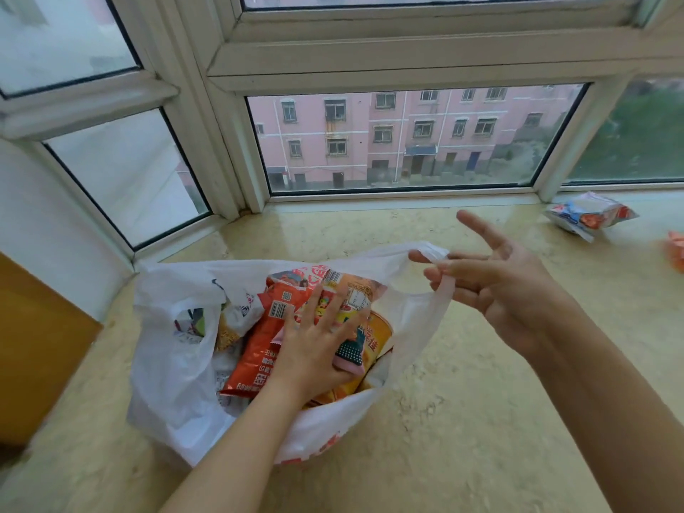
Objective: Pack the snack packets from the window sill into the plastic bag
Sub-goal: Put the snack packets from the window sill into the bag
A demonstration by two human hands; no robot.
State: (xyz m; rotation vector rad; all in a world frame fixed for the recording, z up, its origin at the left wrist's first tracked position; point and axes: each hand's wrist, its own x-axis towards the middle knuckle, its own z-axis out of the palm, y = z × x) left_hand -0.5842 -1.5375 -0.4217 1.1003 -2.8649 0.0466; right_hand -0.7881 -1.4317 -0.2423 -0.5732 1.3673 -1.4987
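A white plastic bag (174, 364) stands open on the marble window sill (462, 420). Inside lie several snack packets, among them a large orange-red packet (255, 357), a yellow one (379, 336) and a small pink one (349, 359). My left hand (314, 349) reaches into the bag and presses flat on the packets with its fingers spread. My right hand (507, 286) hovers palm-up to the right of the bag, fingers straight, with the bag's right handle (442, 286) looped over them. A blue-and-red snack packet (588, 214) lies on the sill at the far right.
An orange packet (675, 251) shows at the right edge of the sill. White window frames (237, 172) border the sill at the back and left. A brown wooden surface (37, 346) stands at the left edge.
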